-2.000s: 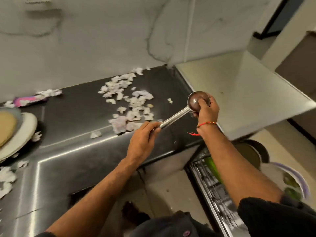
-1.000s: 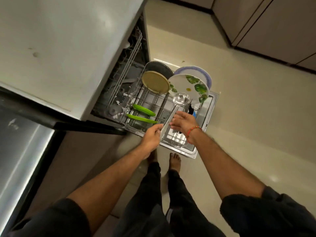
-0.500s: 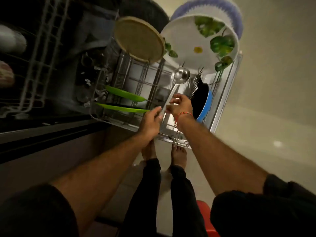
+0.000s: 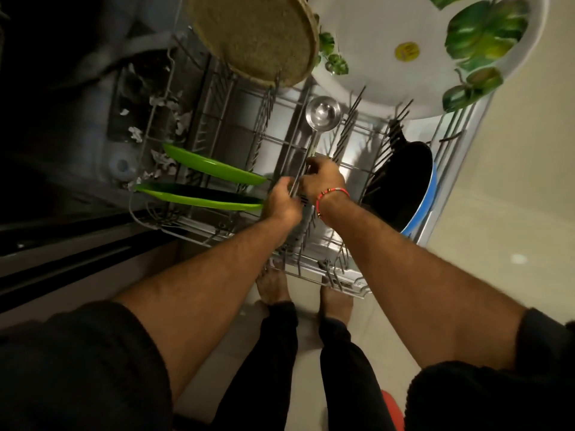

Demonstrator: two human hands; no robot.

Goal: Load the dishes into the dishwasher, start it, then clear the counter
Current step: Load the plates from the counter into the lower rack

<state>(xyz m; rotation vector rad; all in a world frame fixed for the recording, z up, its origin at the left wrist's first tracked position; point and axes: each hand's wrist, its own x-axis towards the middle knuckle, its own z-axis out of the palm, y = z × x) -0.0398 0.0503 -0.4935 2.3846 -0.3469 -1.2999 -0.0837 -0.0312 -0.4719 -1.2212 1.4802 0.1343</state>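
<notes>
1. You are in the loading step: you put the ladle [image 4: 314, 132] into the lower rack [image 4: 314, 265] of the open dishwasher.
2. Your left hand [image 4: 281, 200] curls its fingers round the near end of the handle. Your right hand [image 4: 322, 180] pinches the handle a little farther along.
3. The ladle lies over the middle of the rack. Its bowl points to the far side, just before the white plate [image 4: 389, 57], and faces up.
4. To the left stand two green plates [image 4: 211, 168]. To the right stands a dark pan [image 4: 401, 185] with a blue rim. At the far side a tan plate [image 4: 255, 38] stands beside the white one.
5. Next, I think you must lower the handle between the tines and let go with both hands. Take care that the ladle does not slip through the wires.
6. Against half a second ago, your head is lower and nearer to the rack, so the plates fill the top of the view. Both hands keep the same grip on the handle. Two seconds ago you held the ladle above the counter.
</notes>
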